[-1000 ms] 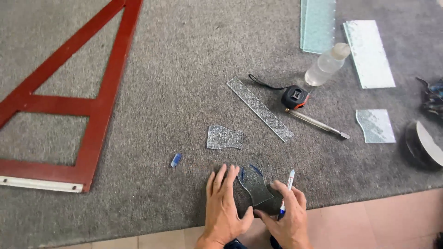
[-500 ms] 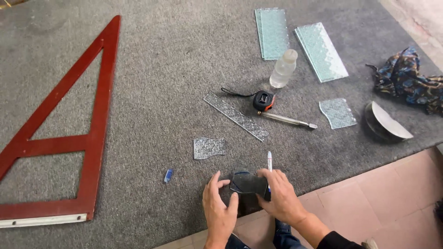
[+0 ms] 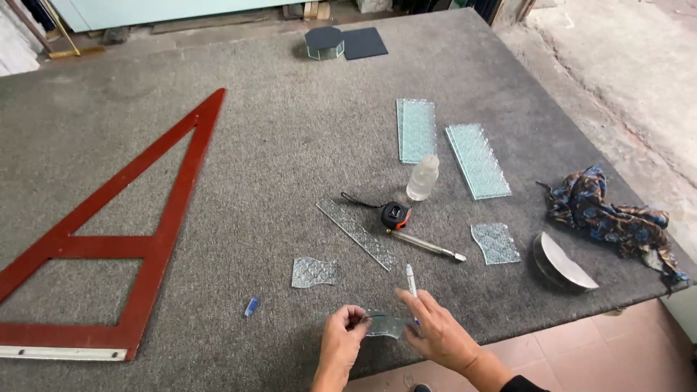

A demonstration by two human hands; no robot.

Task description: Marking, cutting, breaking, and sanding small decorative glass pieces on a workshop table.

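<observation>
Both hands have lifted off the grey felt since the earlier frames, where they pressed a dark curved shape flat near the counter's front edge; that shape is no longer under them, and the view now takes in much more of the counter. Nearest, the left hand [image 3: 340, 341] pinches the left end of a small curved piece of patterned glass [image 3: 385, 325] between thumb and fingers, and the right hand [image 3: 434, 332] grips its right end while also keeping a white marker pen [image 3: 411, 279] tucked between its fingers, tip up. The piece is held just above the counter [image 3: 276, 152] at its near edge, apparently being checked along its cut outline (whether a line is drawn on it is too small to tell); any next handling would want a light, even grip on those edges. Just beyond lie a wavy glass offcut [image 3: 314, 272] and a small blue bit [image 3: 251, 306], then a narrow glass strip [image 3: 356, 232], a tape measure [image 3: 396, 215] and a glass cutter [image 3: 427, 245]. Further out stand a small plastic bottle [image 3: 422, 178], two textured glass panes [image 3: 415, 129], a patterned cloth [image 3: 610, 218] to the right and a big red triangle square [image 3: 138, 247] to the left.
</observation>
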